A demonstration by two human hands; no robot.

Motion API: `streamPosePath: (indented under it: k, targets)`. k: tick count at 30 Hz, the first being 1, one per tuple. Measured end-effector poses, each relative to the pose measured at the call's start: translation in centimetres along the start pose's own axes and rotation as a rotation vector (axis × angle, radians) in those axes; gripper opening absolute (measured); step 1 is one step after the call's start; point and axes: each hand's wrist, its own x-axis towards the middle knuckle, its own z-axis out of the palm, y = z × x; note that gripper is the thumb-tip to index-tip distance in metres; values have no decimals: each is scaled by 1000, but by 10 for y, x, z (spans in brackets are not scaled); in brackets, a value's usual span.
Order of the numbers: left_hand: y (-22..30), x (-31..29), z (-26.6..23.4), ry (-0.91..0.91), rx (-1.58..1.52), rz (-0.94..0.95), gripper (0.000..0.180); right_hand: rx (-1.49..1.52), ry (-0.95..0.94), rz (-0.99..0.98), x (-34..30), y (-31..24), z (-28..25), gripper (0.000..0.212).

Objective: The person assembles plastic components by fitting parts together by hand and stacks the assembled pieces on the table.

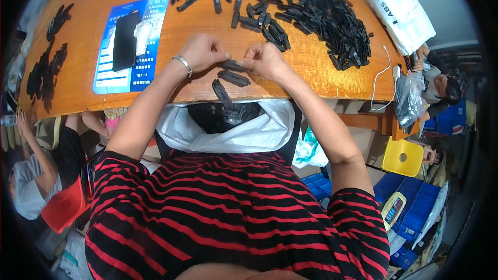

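Observation:
Above the near edge of the wooden table [306, 80], my left hand [202, 52] and my right hand [267, 61] meet at a slim black plastic part [233, 66]. Each hand is closed, thumb and fingertips pinching one end of the part. A silver bracelet [182, 64] circles my left wrist. Just below my fingers lies another black plastic part [233, 78]. A further black part [222, 94] tilts over the table edge. Beneath it, a white woven sack [270, 134] gapes at my lap with dark parts inside.
Black parts form a large heap [332, 28] at the far right, with a smaller cluster [47, 72] at left. A phone [125, 41] rests on a blue printed sheet [104, 75]. A white cable [374, 85] hangs over the right edge. Other people sit at both sides.

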Motion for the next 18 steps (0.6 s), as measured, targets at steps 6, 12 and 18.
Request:
streamPosePath:
  k: [6,12,18]
  targets:
    - [30,43,-4,297,72,10,30,-559,493,-274,9,-40,-24,24]
    - [17,105,-2,585,359,228,23,-754,426,-354,26,-31,-8,20]
    - [35,133,-5,495,507,83,23,-625,358,-396,8,-42,14,18]
